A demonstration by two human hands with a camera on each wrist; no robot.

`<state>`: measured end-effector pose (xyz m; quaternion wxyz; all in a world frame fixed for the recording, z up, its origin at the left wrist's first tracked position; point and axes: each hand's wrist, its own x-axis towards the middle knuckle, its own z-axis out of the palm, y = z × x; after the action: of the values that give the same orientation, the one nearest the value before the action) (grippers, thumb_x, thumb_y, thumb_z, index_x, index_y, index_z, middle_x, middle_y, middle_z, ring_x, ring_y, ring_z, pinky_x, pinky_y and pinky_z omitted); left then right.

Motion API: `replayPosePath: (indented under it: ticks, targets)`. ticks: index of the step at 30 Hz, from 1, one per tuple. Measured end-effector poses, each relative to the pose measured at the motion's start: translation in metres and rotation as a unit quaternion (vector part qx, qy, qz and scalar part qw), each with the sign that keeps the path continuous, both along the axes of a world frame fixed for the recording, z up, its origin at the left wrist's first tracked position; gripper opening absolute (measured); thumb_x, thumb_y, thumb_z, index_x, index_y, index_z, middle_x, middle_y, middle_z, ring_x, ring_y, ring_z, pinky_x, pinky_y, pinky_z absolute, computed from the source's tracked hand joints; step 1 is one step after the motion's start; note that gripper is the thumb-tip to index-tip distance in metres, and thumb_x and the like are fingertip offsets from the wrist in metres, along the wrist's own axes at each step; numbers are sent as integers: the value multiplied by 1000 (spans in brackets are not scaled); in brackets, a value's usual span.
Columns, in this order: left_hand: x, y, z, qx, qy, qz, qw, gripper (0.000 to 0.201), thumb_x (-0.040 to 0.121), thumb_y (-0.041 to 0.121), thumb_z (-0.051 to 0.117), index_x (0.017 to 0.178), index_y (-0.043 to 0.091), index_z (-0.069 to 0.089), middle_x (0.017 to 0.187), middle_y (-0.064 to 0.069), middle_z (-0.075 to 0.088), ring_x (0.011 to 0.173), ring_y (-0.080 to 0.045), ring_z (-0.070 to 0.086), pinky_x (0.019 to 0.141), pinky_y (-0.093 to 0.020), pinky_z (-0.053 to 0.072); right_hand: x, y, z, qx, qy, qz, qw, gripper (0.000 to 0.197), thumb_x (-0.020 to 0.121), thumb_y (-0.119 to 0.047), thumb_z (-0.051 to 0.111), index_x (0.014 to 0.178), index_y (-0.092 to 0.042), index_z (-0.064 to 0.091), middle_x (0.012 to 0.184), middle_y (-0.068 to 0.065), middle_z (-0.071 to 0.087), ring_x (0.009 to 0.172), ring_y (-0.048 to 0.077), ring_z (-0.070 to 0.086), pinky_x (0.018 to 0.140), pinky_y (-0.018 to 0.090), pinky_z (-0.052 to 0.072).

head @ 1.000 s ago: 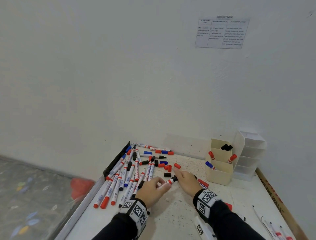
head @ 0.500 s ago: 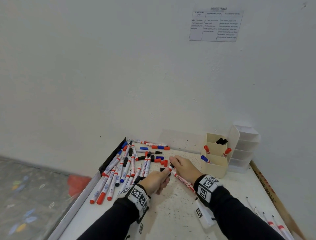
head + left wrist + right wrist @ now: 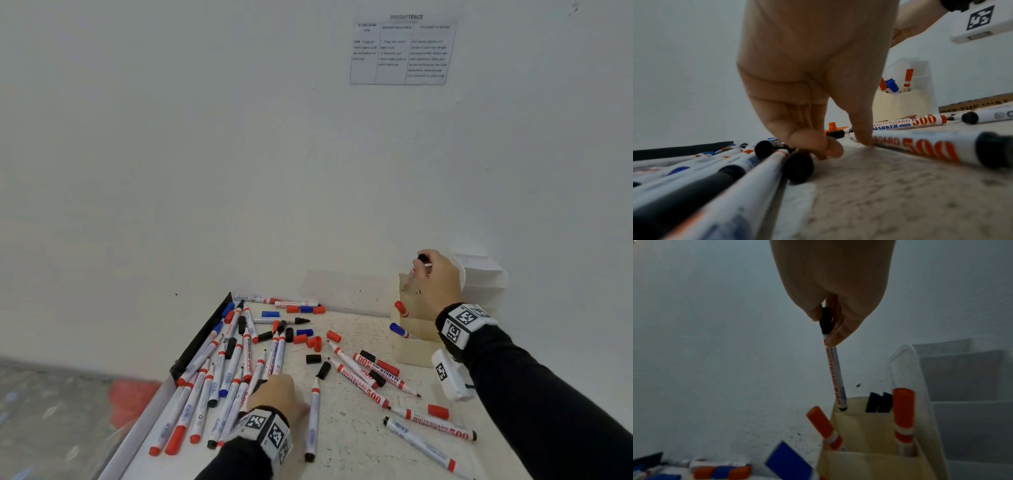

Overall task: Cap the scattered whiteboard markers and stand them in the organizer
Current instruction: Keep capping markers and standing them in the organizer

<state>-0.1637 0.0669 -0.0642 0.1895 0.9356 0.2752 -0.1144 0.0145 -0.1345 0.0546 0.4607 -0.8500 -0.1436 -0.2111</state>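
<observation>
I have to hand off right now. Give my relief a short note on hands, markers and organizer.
Right hand pinches a black-capped marker nearly upright, its lower end at the organizer's back compartment.
Left hand is down at the marker pile, fingertips at a loose black cap; grip unclear.
Done: a few capped markers stand in the organizer.
Left: many uncapped markers and loose caps on the table.

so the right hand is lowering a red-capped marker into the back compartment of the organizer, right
Not quite: the cap is black, not red. The right hand pinches a black-capped marker at its cap end, its lower end just at the back compartment of the cream organizer. The right wrist view shows it clearly.
</observation>
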Motion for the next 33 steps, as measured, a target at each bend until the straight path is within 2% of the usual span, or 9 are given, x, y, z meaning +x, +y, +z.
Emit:
replayPosePath:
  ticks: [3,8,12,17,20,22,25,29,33]
  targets:
    - [7,-8,-3,-28,-10,-13,999,36,91,44,46,113,17,52,105,1,57,97,-14,57,84,-27,49,21,-5,-12,-65,8,-13,998,25,92,-8,50,114,0,58,109,19,60,100,33,57,90,34,42]
    - [15,-18,-7,-100,7,-11,995,50,78,59,55,106,18,54,92,4,55,79,-9,53,75,-22,47,34,-5,-23,-108,13,-23,994,13,94,-7,45,104,-6,52,93,12,60,82,26,56,75,34,46]
    - [20,-14,-9,-139,12,-2,990,42,82,43,63,112,16,52,110,0,57,93,-10,57,84,-22,49,37,-2,-29,-241,69,-56,967,22,97,-14,38,112,-9,53,99,16,66,90,31,59,80,36,48]
    - [16,-8,-6,-174,-68,43,982,18,89,35,55,79,22,47,77,9,51,70,-2,50,68,-16,43,25,2,-29,-368,117,-54,921,26,93,-21,40,106,-10,60,111,12,62,101,30,55,90,35,43]
    - [14,-3,-5,-171,-107,69,977,14,90,35,52,87,21,50,79,7,53,74,-6,53,74,-20,46,14,11,-29,-347,33,-65,935,26,93,-23,42,110,-12,57,116,8,56,104,26,51,91,36,42]
    - [14,-1,-5,-170,-141,84,972,14,90,34,52,90,20,50,79,6,53,72,-7,52,75,-21,48,-1,26,-27,-291,4,6,957,22,93,-20,44,106,-12,60,107,4,58,91,17,54,79,26,44]
    - [14,1,-3,-177,-188,106,960,14,91,32,52,91,19,47,78,6,51,70,-7,49,72,-21,46,-29,58,-34,-261,114,160,945,20,93,-18,47,107,-13,61,99,0,60,77,8,54,66,16,43]
    - [10,-1,-5,-195,-203,108,953,10,92,29,51,96,20,47,82,7,52,71,-6,51,71,-21,47,-60,92,-71,-335,245,227,881,31,91,-20,51,122,-17,55,129,2,54,107,13,54,94,24,44]
    - [5,0,-11,-204,-210,107,950,10,92,25,52,100,20,50,86,6,55,75,-6,52,71,-18,46,-81,105,-104,-413,244,198,855,36,91,-21,52,127,-17,49,128,4,52,106,15,57,85,22,46]
